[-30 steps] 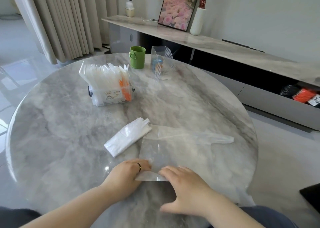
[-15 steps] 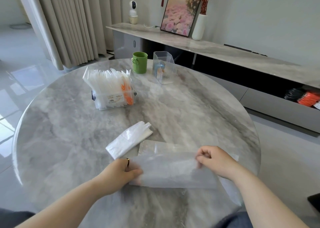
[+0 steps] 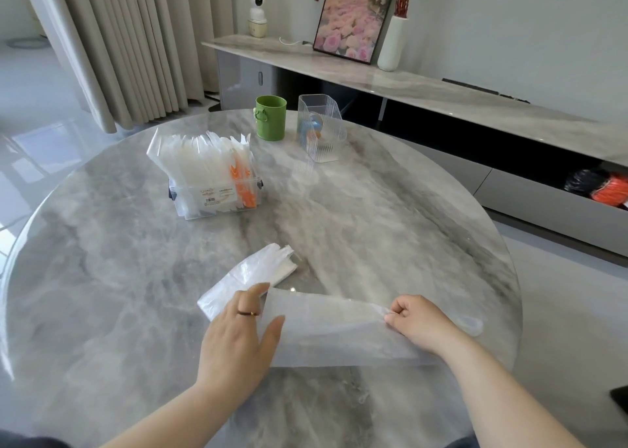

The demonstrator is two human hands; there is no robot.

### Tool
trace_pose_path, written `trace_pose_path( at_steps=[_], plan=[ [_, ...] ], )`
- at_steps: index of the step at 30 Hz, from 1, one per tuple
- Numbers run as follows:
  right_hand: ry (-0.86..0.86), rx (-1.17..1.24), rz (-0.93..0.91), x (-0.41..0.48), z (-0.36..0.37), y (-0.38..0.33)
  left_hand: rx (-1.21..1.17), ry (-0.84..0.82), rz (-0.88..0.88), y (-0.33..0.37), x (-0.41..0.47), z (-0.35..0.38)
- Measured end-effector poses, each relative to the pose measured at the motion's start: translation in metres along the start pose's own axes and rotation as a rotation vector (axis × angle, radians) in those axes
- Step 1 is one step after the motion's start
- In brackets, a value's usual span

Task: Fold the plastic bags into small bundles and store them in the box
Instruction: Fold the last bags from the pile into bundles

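Observation:
A clear plastic bag (image 3: 333, 332) lies folded into a long strip at the near edge of the round marble table (image 3: 102, 260). My left hand (image 3: 241, 335) holds its left end, thumb on top and fingers spread. My right hand (image 3: 413, 318) pinches the strip's right end with curled fingers. A second, white folded bag (image 3: 251, 277) lies just beyond my left hand. The clear storage box (image 3: 217, 196) at the far left holds several upright folded bags, one with orange print.
A green cup (image 3: 271, 118) and a ribbed clear container (image 3: 319, 130) stand at the table's far side. A marble sideboard (image 3: 441, 94) with a picture and a white vase runs behind. The table's right edge lies close to my right hand.
The flat bag was folded over lengthwise into a strip. My right hand slid from the left end out to the right end, and my left hand shifted onto the left end.

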State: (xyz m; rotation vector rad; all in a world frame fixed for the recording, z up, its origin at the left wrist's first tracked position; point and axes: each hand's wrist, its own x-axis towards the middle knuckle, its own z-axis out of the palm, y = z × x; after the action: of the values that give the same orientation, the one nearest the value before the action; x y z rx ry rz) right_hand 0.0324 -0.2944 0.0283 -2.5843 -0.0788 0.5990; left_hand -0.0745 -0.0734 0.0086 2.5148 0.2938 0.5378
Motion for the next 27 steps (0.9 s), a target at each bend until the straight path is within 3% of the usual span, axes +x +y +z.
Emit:
trace_pose_path(
  at_steps=[2,5,9,13,16,21,27],
  plan=[
    [-0.014,0.001,-0.003,0.001,0.0,0.0,0.092,0.08,0.285,-0.003,-0.004,0.006],
    [-0.022,0.015,-0.004,0.002,0.0,0.0,0.176,-0.089,0.481,-0.005,-0.01,0.018],
    [-0.036,0.06,0.011,0.002,0.0,0.002,0.33,-0.365,0.452,-0.009,-0.007,0.028],
    [-0.052,0.123,0.054,0.003,-0.004,0.003,0.364,-0.496,0.437,-0.013,-0.005,0.031],
    [-0.057,0.078,0.062,0.003,-0.008,0.004,0.397,-0.45,0.468,-0.017,-0.008,0.036],
    [0.081,-0.041,0.086,0.004,-0.017,0.012,0.406,-0.33,0.589,-0.022,-0.004,0.04],
    [0.039,-0.117,0.166,0.006,-0.018,0.017,0.39,-0.36,0.605,-0.018,0.005,0.04]
  ],
)
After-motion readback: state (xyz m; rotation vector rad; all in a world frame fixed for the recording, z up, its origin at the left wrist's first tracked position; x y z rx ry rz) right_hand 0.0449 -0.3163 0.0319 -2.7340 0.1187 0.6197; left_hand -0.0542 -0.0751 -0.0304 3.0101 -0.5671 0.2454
